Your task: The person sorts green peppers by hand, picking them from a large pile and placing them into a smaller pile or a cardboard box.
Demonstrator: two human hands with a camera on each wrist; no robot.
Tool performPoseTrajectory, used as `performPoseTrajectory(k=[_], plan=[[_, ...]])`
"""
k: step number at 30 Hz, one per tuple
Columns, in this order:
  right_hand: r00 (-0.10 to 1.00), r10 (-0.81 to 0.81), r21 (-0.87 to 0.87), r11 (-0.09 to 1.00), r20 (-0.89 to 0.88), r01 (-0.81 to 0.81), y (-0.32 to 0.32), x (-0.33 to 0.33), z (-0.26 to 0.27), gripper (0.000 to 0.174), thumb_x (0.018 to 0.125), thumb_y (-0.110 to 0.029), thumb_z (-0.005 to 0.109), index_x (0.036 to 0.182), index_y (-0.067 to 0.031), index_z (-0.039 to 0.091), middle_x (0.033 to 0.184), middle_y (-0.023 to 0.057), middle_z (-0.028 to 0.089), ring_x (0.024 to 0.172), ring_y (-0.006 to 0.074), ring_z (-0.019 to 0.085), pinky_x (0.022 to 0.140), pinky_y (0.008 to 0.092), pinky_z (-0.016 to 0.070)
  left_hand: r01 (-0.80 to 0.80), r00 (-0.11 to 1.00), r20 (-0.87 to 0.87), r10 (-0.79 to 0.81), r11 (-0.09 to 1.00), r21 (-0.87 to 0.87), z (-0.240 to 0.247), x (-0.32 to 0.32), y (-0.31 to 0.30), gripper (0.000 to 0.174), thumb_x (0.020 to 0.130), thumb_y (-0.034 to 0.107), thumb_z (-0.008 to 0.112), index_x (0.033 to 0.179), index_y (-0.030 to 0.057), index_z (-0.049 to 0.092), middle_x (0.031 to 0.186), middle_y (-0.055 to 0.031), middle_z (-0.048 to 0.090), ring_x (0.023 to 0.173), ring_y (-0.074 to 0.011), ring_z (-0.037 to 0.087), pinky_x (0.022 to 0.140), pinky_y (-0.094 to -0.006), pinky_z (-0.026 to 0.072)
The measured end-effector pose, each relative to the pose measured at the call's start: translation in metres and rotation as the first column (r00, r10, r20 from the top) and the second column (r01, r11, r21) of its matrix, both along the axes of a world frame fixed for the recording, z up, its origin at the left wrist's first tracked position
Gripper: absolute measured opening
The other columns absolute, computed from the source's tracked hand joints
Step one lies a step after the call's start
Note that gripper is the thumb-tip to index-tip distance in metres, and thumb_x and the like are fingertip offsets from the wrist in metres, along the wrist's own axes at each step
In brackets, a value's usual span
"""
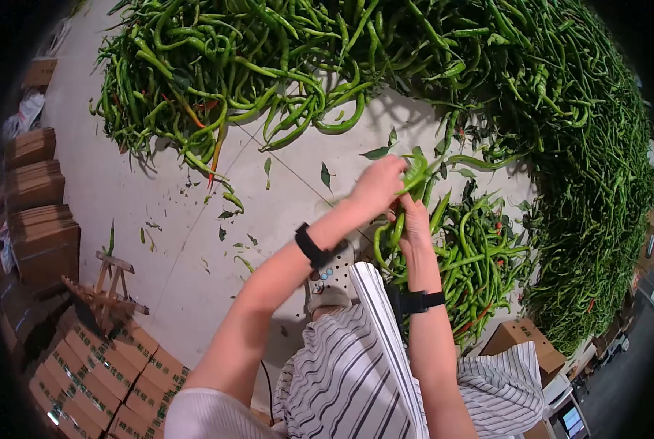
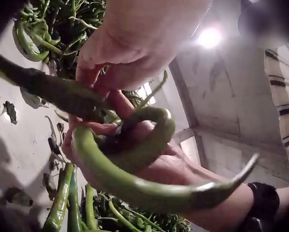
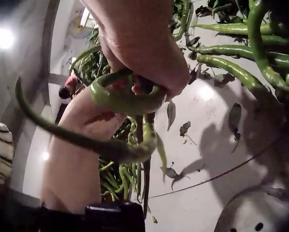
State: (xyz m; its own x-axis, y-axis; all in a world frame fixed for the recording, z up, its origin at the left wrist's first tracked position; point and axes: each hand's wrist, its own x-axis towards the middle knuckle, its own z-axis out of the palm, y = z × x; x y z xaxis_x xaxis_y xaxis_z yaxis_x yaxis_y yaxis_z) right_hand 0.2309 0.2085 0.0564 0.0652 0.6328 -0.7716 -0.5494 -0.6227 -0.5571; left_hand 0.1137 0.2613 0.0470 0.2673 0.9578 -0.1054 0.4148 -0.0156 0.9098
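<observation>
Both hands meet over the floor, bunched around long green chili peppers. My left hand [image 1: 376,186] pinches at a green chili pepper [image 1: 415,174], its fingers curled close against the other hand. My right hand [image 1: 415,219] holds several chili peppers, some dangling below its fingers. In the left wrist view a curled chili pepper [image 2: 134,179] crosses in front of the right palm [image 2: 171,164]. From the right wrist view, a looping chili pepper [image 3: 127,104] hangs beneath the right hand [image 3: 144,43]. The fingertips are partly hidden. Below the hands lies a smaller pepper pile [image 1: 473,252].
A large heap of green chili peppers [image 1: 590,146] curves around the back and right. Loose leaves [image 1: 325,175] lie scattered on the pale floor [image 1: 195,241]. Cardboard stacks [image 1: 45,234], printed boxes [image 1: 96,373] and a small wooden stool [image 1: 107,289] stand left; an open carton [image 1: 524,340] sits right.
</observation>
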Motion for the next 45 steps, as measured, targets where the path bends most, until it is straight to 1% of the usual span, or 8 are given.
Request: performPoseTrajectory(k=[2, 6, 14, 26, 32, 36, 43, 45], plan=[[0.999, -0.045, 0.063, 0.997, -0.026, 0.047, 0.001, -0.006, 0.001, 0.022, 0.081, -0.021, 0.065, 0.093, -0.0055, 0.056, 0.076, -0.0009, 0.054, 0.058, 0.0071, 0.047, 0.048, 0.0196, 0.036, -0.075, 0.987, 0.127, 0.103, 0.976, -0.207, 0.019, 0.011, -0.006, 0.017, 0.074, 0.003, 0.053, 0.088, -0.0024, 0.062, 0.09, -0.0149, 0.053, 0.077, -0.0295, 0.058, 0.071, -0.0357, 0.0467], [0.991, 0.086, 0.089, 0.991, 0.104, -0.095, 0.001, 0.002, 0.014, 0.024, 0.081, -0.026, 0.065, 0.093, -0.0076, 0.055, 0.079, 0.0, 0.057, 0.063, 0.0076, 0.051, 0.048, 0.0203, 0.0372, -0.096, 0.99, 0.109, 0.084, 0.99, 0.106, 0.021, 0.003, -0.011, 0.016, 0.073, -0.001, 0.052, 0.086, -0.0017, 0.061, 0.095, -0.0143, 0.054, 0.085, -0.0294, 0.054, 0.077, -0.0366, 0.045], [0.992, -0.121, 0.074, 0.99, 0.038, 0.118, 0.001, 0.02, 0.033, 0.011, 0.082, -0.013, 0.055, 0.082, -0.0023, 0.055, 0.07, 0.0064, 0.055, 0.068, 0.0146, 0.053, 0.066, 0.0293, 0.0457, -0.143, 0.813, -0.522, 0.257, 0.958, 0.249, -0.068, -0.068, 0.039, 0.016, 0.075, 0.001, 0.053, 0.091, 0.0012, 0.057, 0.094, -0.0115, 0.055, 0.09, -0.0308, 0.049, 0.078, -0.0386, 0.0425], [0.971, -0.062, 0.066, 0.997, 0.232, 0.048, 0.007, 0.017, 0.033, 0.014, 0.079, -0.011, 0.064, 0.089, -0.0018, 0.061, 0.082, 0.0055, 0.063, 0.059, 0.0094, 0.052, 0.054, 0.0215, 0.0424, 0.08, 0.979, 0.174, -0.105, 0.987, 0.142, 0.031, -0.029, -0.036, 0.016, 0.073, 0.001, 0.057, 0.089, -0.001, 0.058, 0.087, -0.0146, 0.055, 0.085, -0.0331, 0.051, 0.076, -0.0373, 0.042], [0.961, -0.073, 0.069, 0.996, 0.265, 0.056, -0.001, 0.024, 0.039, 0.017, 0.076, -0.007, 0.062, 0.092, -0.0013, 0.058, 0.079, 0.0051, 0.06, 0.068, 0.0139, 0.056, 0.057, 0.0242, 0.0439, -0.235, 0.842, -0.261, 0.472, 0.756, 0.611, -0.059, -0.046, 0.081, 0.028, 0.075, 0.005, 0.055, 0.102, -0.0018, 0.052, 0.091, -0.0144, 0.056, 0.088, -0.0315, 0.052, 0.078, -0.0395, 0.0436], [0.978, -0.054, 0.098, 0.995, 0.201, 0.035, -0.006, 0.021, 0.044, 0.02, 0.077, -0.009, 0.064, 0.093, -0.0017, 0.055, 0.08, 0.0058, 0.059, 0.069, 0.0133, 0.057, 0.056, 0.0243, 0.0442, -0.104, 0.687, -0.625, 0.372, 0.901, 0.422, -0.076, -0.042, 0.117, 0.017, 0.07, 0.008, 0.056, 0.085, 0.0027, 0.06, 0.092, -0.0112, 0.058, 0.09, -0.0276, 0.052, 0.072, -0.0387, 0.045], [0.972, -0.108, 0.125, 0.989, 0.207, 0.083, -0.014, 0.032, 0.058, 0.017, 0.076, -0.008, 0.066, 0.089, -0.0017, 0.058, 0.075, 0.0054, 0.06, 0.068, 0.0132, 0.058, 0.058, 0.0248, 0.045, -0.308, 0.922, -0.138, 0.361, 0.903, 0.298, -0.005, -0.061, 0.061, 0.017, 0.081, 0.015, 0.052, 0.086, 0.0027, 0.063, 0.087, -0.0118, 0.062, 0.086, -0.0228, 0.055, 0.075, -0.0339, 0.0456], [0.973, -0.12, 0.141, 0.986, 0.196, 0.093, -0.016, 0.033, 0.06, 0.016, 0.076, -0.008, 0.066, 0.088, -0.0012, 0.058, 0.074, 0.0057, 0.06, 0.067, 0.0127, 0.057, 0.059, 0.0255, 0.0454, -0.336, 0.844, 0.388, 0.369, 0.929, -0.154, 0.02, -0.07, 0.044, 0.023, 0.087, 0.019, 0.048, 0.093, 0.0003, 0.061, 0.093, -0.0149, 0.061, 0.094, -0.0244, 0.055, 0.081, -0.0341, 0.0438]])
